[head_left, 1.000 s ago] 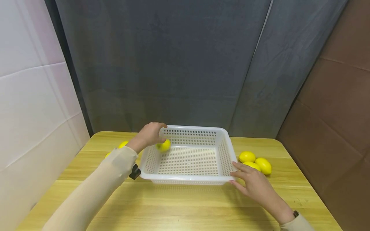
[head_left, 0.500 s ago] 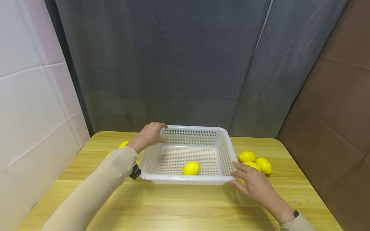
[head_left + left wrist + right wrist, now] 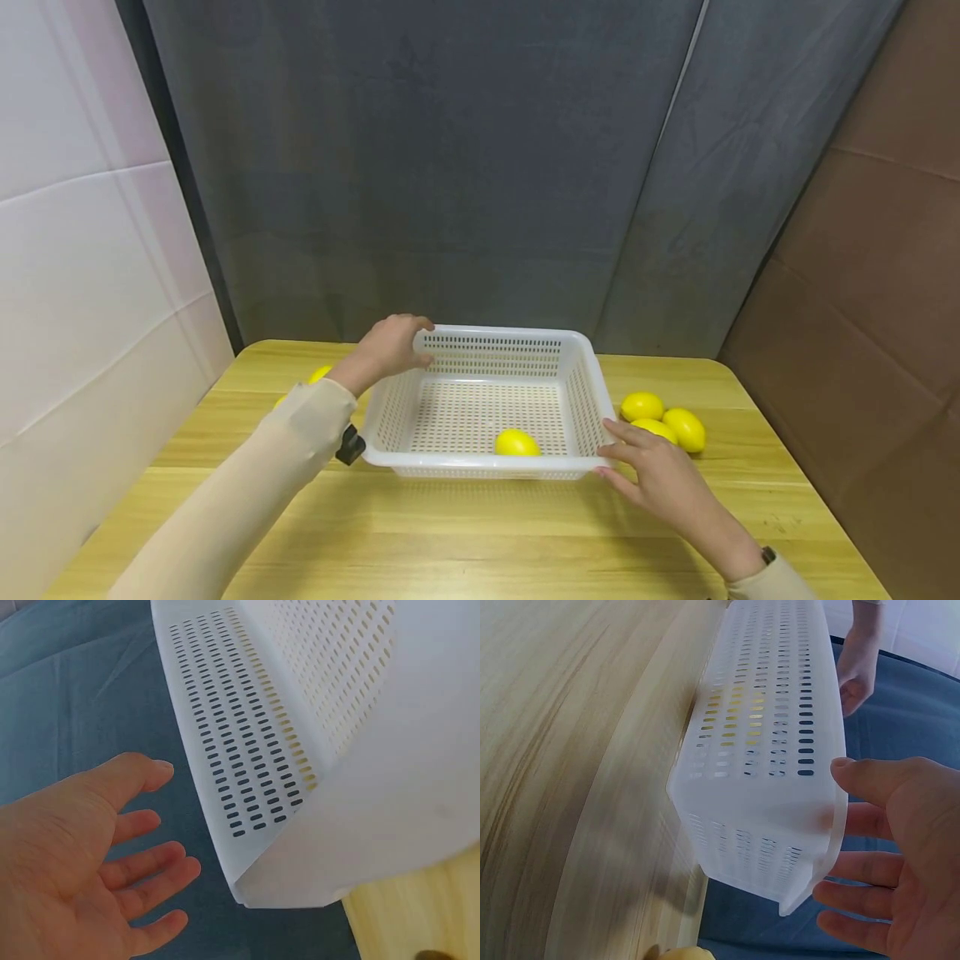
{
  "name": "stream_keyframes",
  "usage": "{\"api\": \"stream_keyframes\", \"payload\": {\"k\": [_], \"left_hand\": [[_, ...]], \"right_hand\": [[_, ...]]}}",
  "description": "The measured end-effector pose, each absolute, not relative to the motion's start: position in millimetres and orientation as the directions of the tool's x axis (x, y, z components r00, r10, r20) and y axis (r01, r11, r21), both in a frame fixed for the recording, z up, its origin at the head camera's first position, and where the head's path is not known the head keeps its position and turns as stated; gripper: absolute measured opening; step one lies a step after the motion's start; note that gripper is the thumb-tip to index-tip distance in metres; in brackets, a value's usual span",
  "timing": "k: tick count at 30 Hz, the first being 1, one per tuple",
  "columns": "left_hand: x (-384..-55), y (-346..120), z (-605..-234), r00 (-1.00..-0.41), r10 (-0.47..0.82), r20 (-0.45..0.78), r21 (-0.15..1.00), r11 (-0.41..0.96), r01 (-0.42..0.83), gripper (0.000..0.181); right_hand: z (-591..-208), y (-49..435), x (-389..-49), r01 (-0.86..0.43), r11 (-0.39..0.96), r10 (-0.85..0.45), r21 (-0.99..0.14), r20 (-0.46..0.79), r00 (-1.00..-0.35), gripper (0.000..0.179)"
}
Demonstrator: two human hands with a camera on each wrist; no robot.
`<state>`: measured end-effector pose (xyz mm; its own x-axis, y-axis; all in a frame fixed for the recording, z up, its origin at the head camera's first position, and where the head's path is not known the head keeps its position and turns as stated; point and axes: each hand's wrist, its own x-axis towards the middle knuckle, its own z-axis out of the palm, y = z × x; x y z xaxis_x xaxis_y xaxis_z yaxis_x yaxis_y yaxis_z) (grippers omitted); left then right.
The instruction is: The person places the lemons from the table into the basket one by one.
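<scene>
A white perforated plastic basket [image 3: 487, 463] stands on the wooden table, with one lemon [image 3: 517, 443] lying by its front wall. Yellow shows through the wall slots in the right wrist view. My right hand [image 3: 660, 483] holds the basket's near right corner, thumb low at the front rim and fingertips at the upper edge. At the far left corner, my left hand [image 3: 386, 350] has its fingers spread and holds nothing. In the left wrist view, this hand [image 3: 97, 855] appears beside the basket rim [image 3: 214, 825] with a gap between.
Three lemons [image 3: 684, 429] lie together on the table right of the basket. More yellow fruit [image 3: 320, 374] is partly hidden behind the left forearm. A grey curtain [image 3: 450, 183] hangs behind the table [image 3: 465, 542]; a white panel [image 3: 97, 275] and a brown one [image 3: 862, 317] flank it.
The lemon was beside my left hand inside the basket. It has moved toward the front wall, then slightly right. Both hands have stayed nearly where they were.
</scene>
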<state>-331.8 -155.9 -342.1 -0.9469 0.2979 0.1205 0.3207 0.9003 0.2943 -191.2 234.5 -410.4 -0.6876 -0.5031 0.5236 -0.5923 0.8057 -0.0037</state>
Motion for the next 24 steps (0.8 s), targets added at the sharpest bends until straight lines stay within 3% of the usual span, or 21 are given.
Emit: {"api": "stream_keyframes", "payload": {"k": [10, 24], "left_hand": [[-317, -181, -332, -0.924, 0.318, 0.213, 0.287, 0.883, 0.371, 0.052], [-284, -223, -327, -0.938, 0.266, 0.22, 0.286, 0.902, 0.323, 0.051]], "right_hand": [[-411, 234, -191, -0.59, 0.807, -0.501, -0.011, 0.515, -0.695, 0.027], [-410, 234, -189, -0.591, 0.807, -0.499, -0.012, 0.522, -0.692, 0.027]]}}
